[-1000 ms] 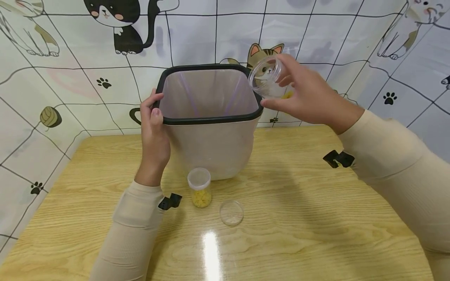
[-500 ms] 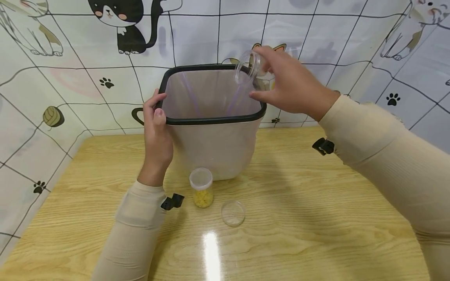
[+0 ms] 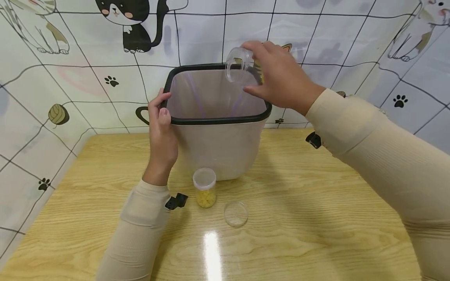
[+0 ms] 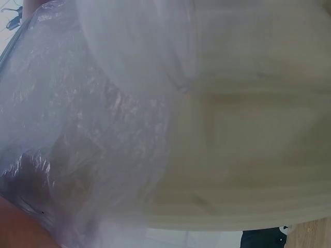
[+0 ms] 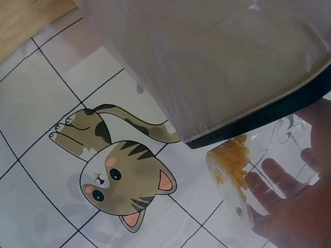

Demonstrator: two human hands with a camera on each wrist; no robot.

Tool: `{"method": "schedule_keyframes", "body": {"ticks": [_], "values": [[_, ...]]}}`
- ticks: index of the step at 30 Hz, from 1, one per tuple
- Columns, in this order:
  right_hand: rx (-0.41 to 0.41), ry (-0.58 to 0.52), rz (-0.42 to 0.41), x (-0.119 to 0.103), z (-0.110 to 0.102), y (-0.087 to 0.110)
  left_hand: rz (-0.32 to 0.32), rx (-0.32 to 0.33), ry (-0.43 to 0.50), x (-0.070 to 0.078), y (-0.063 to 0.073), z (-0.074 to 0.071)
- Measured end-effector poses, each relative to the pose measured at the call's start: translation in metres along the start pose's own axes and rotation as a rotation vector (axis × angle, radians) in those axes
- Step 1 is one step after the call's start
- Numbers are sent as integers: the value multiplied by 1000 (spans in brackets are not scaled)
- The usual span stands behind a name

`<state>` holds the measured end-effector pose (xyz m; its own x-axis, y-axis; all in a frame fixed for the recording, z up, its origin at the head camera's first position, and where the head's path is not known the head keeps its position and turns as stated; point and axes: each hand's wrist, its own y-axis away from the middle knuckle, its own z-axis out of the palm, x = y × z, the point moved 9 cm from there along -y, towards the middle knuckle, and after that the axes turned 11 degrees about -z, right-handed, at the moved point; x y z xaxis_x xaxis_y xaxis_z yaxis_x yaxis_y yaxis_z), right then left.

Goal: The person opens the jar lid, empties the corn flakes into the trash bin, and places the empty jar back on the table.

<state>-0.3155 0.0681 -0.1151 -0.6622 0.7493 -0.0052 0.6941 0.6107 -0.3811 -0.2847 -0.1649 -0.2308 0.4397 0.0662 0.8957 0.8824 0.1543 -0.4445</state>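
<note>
A waste bin with a black rim and a thin plastic liner stands on the table. My left hand grips its left rim, thumb on the near side. My right hand holds a clear jar tipped on its side, its mouth over the bin's far right rim. In the right wrist view, yellow-orange bits cling near the jar's base, and my right hand wraps around it. The left wrist view shows mostly the blurred liner and bin wall.
In front of the bin, a second clear jar holds yellow bits at its bottom. A clear round lid lies beside it on the wooden table. A cat-patterned cloth hangs behind.
My right hand has moved left with the jar and tipped it further, bringing its mouth over the bin's opening. My left hand keeps its grip on the rim.
</note>
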Motion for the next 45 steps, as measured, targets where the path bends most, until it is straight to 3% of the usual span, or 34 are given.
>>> {"method": "schedule_keyframes", "body": {"ticks": [10,18,29,45], "values": [[33,49,-58,-8,10,-24,-11,20,-7,-3,1,-2],[10,92,-86,-14,23,-34,-7,25,-5,-3,1,-2],[43,112,-154,-23,33,-34,1,23,-15,-2,2,0],[10,166,-138,-23,37,-33,5,13,-24,0,2,-1]]}}
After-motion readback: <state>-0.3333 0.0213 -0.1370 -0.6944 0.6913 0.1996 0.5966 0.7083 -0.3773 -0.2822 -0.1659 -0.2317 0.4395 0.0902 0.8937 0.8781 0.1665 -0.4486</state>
